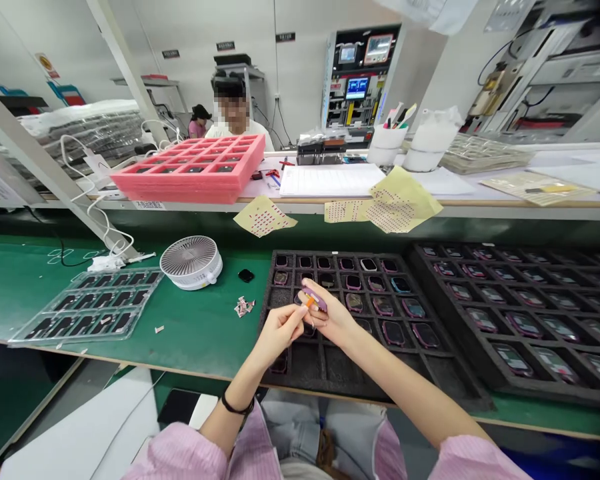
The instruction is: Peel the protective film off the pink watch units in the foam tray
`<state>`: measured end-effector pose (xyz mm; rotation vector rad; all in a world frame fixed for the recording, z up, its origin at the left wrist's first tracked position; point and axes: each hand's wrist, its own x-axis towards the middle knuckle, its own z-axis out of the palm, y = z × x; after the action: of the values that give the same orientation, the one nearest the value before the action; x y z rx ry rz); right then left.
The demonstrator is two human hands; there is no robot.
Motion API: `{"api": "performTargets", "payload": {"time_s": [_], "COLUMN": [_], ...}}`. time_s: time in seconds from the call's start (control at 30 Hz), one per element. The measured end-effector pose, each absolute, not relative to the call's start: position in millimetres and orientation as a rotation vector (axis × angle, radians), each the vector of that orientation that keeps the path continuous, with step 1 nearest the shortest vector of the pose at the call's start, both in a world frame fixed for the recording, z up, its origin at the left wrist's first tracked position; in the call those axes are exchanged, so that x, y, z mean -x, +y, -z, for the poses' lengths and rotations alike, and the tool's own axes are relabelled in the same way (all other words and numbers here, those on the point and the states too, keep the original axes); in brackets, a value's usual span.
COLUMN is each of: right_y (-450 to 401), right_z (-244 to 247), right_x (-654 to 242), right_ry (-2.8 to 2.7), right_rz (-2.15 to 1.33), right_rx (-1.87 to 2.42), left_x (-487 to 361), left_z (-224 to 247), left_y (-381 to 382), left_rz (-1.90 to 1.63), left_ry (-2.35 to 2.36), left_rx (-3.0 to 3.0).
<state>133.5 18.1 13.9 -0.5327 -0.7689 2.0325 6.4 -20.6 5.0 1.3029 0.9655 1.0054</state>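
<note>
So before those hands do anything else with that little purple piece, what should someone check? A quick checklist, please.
Piece held: ok, the purple-rimmed piece sits in the right hand.
Orange tab: ok, the orange tab is pinched by the left hand.
Open slots: ok, the black tray has empty slots near the hands.
Other pieces: ok, those in the second black tray sit in their slots.
Loose bits: not ok, small scraps lie on the green mat.
Piece's surface: cannot tell, fingers hide it.
</note>
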Motion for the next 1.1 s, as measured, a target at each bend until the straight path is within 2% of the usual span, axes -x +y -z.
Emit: {"api": "performTargets", "payload": {"time_s": [0.27, 0.63, 0.9, 1.1], "right_y": [15.6, 6.2, 25.6, 59.9], "right_z": [-7.6, 15.8, 18.7, 28.9], "right_x": [-131.2, -113.8, -97.5, -104.1], "right_ry": [-0.756, -1.068, -1.330, -1.423], "right_rz": [-1.914, -1.586, -1.466, -1.189], "right_rx": [0.590, 0.901, 0.826, 1.014], "left_x": [-8.2, 2.0, 45.0, 98.3], "left_z": [5.3, 11.7, 15.2, 25.5], "left_y": [-22.6, -16.8, -16.1, -11.5], "left_rz": [-1.096, -1.129, -1.133, -1.166], "left_ry": [0.966, 1.079, 1.154, 1.392], "left_rx": [-1.168, -1.039, -1.080, -1.227]}}
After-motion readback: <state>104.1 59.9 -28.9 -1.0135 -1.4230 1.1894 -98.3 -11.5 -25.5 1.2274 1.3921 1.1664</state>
